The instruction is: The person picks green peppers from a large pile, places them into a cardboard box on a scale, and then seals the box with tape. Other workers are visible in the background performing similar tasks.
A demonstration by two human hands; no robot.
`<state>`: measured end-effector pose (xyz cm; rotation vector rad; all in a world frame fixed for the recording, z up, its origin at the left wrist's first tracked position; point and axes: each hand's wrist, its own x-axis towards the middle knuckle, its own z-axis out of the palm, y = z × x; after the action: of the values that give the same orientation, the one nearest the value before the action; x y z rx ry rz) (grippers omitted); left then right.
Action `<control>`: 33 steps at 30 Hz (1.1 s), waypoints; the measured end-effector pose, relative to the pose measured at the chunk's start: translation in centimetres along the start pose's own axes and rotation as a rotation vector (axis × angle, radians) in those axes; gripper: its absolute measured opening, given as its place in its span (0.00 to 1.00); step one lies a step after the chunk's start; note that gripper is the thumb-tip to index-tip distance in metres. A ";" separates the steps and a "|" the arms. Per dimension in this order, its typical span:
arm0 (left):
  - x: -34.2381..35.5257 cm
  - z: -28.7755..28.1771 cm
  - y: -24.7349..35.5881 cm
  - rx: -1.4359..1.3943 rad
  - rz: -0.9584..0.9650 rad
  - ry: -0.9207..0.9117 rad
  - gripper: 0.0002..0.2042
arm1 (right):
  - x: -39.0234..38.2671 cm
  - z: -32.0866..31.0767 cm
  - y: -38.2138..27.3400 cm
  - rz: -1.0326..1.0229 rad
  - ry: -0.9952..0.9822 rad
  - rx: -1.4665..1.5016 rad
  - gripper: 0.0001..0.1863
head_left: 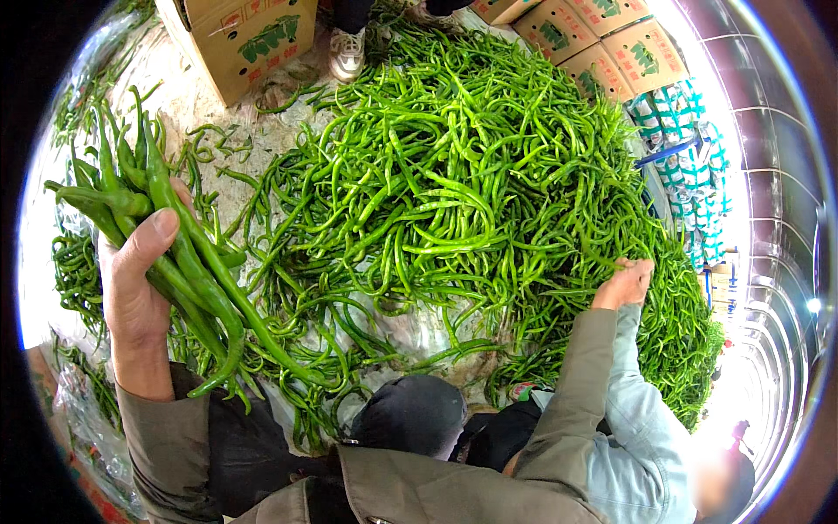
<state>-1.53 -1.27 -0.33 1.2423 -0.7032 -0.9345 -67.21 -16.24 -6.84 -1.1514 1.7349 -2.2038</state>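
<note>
- Two hands work at one big heap of long green peppers (454, 175) in the head view; the heap lies on pale sheeting (419, 327) spread over the floor and fills the middle of it.
- The left hand (135, 279) is raised near the left edge of the sheeting, its grip clenched around a bunch of peppers (188, 262), thumb laid across the stems.
- The bunch stands tilted: stem ends fan out above the fist, tips curl down below it towards the near edge of the heap.
- The right hand (624, 284) reaches to the right edge of the heap, fingers buried among the peppers; the grip looks closed, but what it holds, if anything, cannot be told from here.
- Loose peppers lie scattered along the left and near edges of the sheeting.
- A cardboard box (249, 39) stands at the far left corner, and more boxes (602, 39) at the far right corner.
- Another person's shoe (347, 54) rests at the far edge, between the boxes.
- Patterned sacks (685, 131) line the right side, just beside the heap.
</note>
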 end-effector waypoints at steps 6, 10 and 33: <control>-0.4 0.5 0.5 0.075 0.012 -0.004 0.23 | -11.9 12.9 -5.4 -0.423 -0.570 -0.751 0.18; -0.8 0.4 0.6 0.083 0.014 -0.004 0.23 | -16.7 20.5 -3.1 -0.258 -1.028 -1.033 0.18; -0.9 0.0 2.0 0.007 -0.045 -0.021 0.26 | -15.6 26.8 0.2 -0.246 -0.662 -0.735 0.27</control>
<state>-1.54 -0.40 1.69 1.2604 -0.6979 -0.9835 -39.82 -29.40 -13.09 -2.0220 2.1603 -0.9953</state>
